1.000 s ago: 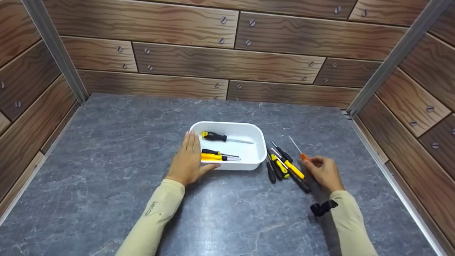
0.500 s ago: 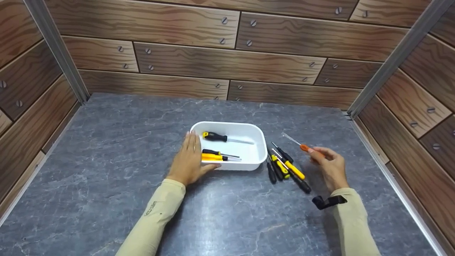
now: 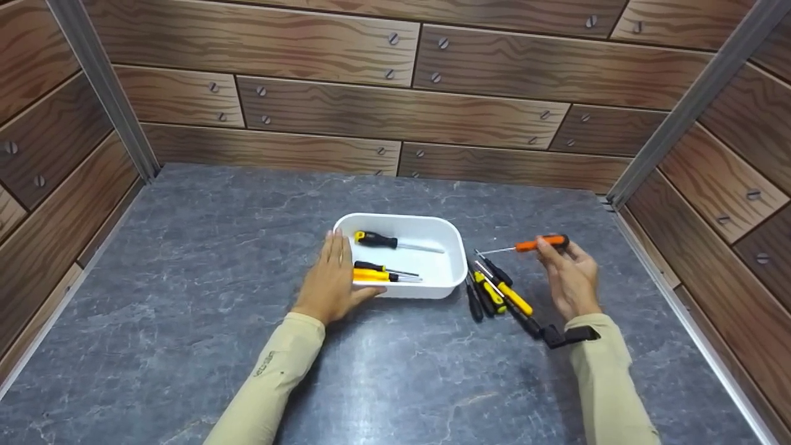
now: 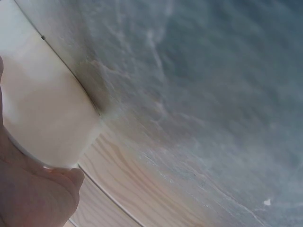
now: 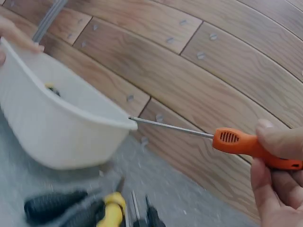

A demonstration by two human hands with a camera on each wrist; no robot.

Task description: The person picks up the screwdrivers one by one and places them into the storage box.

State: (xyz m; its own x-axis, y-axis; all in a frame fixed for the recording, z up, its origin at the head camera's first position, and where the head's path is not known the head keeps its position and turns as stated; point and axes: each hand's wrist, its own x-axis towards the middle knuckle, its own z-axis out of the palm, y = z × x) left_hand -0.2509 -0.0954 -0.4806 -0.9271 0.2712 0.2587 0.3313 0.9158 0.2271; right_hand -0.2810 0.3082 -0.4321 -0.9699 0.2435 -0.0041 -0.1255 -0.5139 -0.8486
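In the head view my right hand (image 3: 571, 281) pinches the orange handle of a screwdriver (image 3: 528, 245), holding it above the table with its thin shaft pointing left toward a white tub (image 3: 445, 289). The right wrist view shows thumb and fingers around the orange screwdriver (image 5: 239, 142). My left hand (image 3: 327, 278) rests with straight fingers on the tub's left end, thumb along the front side. Inside the tub lie a black and yellow screwdriver (image 3: 378, 239) at the back and several yellow and black ones (image 3: 374, 275) at the front, partly hidden by the left hand.
Right of the tub lies a loose pile of screwdrivers (image 3: 494, 290) with black and yellow handles, on the grey marbled table (image 3: 395, 371). Wood-patterned walls (image 3: 334, 105) stand at the back and both sides.
My right hand has lifted the orange screwdriver off the table beside the pile and swung its shaft round to point left. The left hand stays on the tub.
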